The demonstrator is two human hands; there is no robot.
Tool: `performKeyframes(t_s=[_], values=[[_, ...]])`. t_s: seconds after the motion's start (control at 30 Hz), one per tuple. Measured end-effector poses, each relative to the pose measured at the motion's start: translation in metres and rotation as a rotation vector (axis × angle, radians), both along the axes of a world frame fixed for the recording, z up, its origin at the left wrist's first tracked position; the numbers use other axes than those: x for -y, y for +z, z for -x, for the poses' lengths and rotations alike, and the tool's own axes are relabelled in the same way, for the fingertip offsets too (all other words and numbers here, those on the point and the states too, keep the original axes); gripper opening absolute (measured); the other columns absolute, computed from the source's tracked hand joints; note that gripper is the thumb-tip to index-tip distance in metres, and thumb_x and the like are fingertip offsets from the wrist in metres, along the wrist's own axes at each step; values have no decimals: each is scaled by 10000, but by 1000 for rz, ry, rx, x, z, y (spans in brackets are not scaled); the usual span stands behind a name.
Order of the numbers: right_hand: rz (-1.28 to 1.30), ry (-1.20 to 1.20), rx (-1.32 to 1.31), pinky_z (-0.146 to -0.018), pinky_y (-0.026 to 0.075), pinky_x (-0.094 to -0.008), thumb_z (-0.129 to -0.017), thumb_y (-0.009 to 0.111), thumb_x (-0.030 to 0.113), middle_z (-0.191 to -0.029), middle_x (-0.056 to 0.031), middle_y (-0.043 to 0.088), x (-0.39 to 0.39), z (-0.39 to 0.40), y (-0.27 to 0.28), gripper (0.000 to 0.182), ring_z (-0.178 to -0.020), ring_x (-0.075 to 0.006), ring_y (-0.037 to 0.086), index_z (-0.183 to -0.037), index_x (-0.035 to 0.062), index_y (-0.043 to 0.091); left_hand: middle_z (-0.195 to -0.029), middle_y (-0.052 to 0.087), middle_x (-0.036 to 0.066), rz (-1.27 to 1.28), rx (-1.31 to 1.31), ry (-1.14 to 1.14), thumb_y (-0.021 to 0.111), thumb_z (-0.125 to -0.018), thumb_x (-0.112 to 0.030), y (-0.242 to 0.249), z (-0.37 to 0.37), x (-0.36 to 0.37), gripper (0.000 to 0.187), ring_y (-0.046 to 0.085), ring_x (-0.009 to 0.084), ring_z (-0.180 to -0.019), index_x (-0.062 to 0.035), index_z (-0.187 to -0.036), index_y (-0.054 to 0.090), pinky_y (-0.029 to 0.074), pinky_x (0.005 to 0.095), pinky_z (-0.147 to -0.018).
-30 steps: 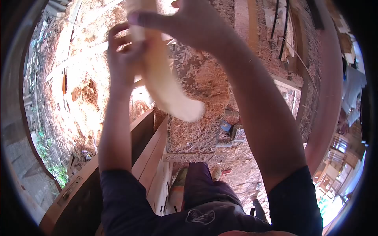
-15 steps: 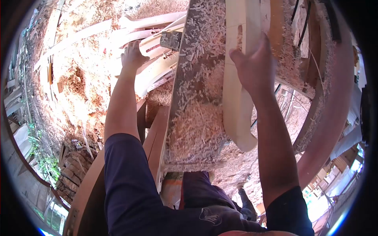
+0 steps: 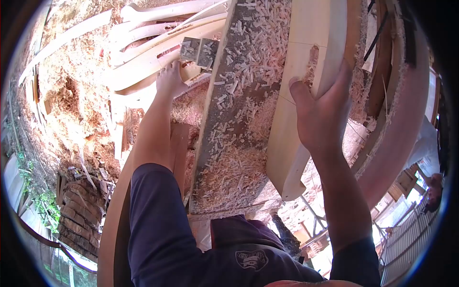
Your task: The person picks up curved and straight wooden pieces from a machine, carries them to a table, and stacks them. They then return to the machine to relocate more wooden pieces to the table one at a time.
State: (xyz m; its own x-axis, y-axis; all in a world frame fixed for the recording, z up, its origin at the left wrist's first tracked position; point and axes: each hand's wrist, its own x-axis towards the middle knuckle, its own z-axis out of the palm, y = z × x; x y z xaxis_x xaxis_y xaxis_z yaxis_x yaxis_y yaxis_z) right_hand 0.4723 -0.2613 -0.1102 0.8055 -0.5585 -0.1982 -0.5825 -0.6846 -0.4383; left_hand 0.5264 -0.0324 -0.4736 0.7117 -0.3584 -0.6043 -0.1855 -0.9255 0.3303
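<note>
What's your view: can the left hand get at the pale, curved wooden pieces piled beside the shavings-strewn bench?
Probably yes: the left hand looks empty, its fingertips right by the pale, curved wooden pieces, and nothing visible blocks the way. I can't tell whether it touches them.

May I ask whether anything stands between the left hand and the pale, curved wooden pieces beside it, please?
Nothing visible stands between the left hand and the pale, curved wooden pieces; the hand overlaps them in view, though contact is unclear. The grey, square-faced block sits close by, to the hand's right, off that path.
</note>
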Motion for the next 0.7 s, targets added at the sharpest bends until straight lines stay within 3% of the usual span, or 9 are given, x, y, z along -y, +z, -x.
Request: performKeyframes(t_s=[0.1,0.2,0.3,0.37,0.47,0.53,0.57,0.63,0.7], values=[[1,-15,-49,-870,575,-510,-855,689,164,-1092,-328,633,6,-3,3,833,-974,-453,695,-1474,-71,182,-1278,600,140,58,16,64,823,-693,-298,58,-7,0,745,588,357,-1218,-119,-1347,513,440,524,-1033],[70,-8,-140,-951,557,-519,-866,667,182,-1129,-332,619,5,-5,8,840,-1049,-471,668,-1479,-91,163,-1222,610,112,93,118,135,796,-646,-217,109,-7,-26,677,591,332,-1174,-132,-1273,556,411,513,-1028],[78,3,-115,-959,558,-513,-867,660,187,-1140,-340,611,6,-4,11,832,-1085,-477,653,-1472,-100,166,-1228,601,107,32,113,173,820,-615,-235,142,-18,-70,691,584,334,-1178,-143,-1245,551,448,517,-1002],[66,26,-108,-939,572,-517,-867,657,192,-1149,-344,612,8,-3,16,823,-1070,-473,664,-1464,-107,177,-1225,601,114,25,307,263,819,-632,-271,163,-21,-97,690,585,350,-1174,-139,-1248,536,472,531,-981],[34,46,-97,-918,587,-514,-870,658,197,-1151,-341,620,9,0,14,814,-1054,-457,676,-1463,-100,186,-1303,586,139,-200,366,346,778,-734,-361,185,-45,-120,694,572,331,-1214,-81,-1311,512,446,536,-1021],[33,49,-80,-905,596,-511,-874,659,202,-1141,-335,631,11,2,10,806,-1040,-444,686,-1464,-86,193,-1333,582,103,-344,454,386,780,-747,-388,238,-50,-116,714,546,316,-1267,-87,-1335,511,431,551,-1046],[24,46,-108,-904,597,-509,-877,660,202,-1133,-327,638,10,1,12,795,-1040,-437,687,-1465,-78,204,-1237,676,144,-379,536,407,852,-682,-362,251,-58,-119,697,652,338,-1136,-51,-1256,609,497,535,-988],[34,9,-147,-901,600,-504,-882,660,203,-1117,-311,652,11,3,21,775,-1042,-422,691,-1466,-61,225,-1215,695,145,-394,372,536,871,-666,-336,302,-73,-118,738,680,350,-1070,-61,-1297,604,530,524,-935],[-101,5,-101,-919,583,-497,-870,694,240,-1142,-315,655,19,24,31,807,-1056,-439,683,-1488,-35,254,-1186,702,166,-330,494,670,883,-651,-307,342,-67,-116,735,690,333,-1042,-22,-1273,614,547,494,-910]])
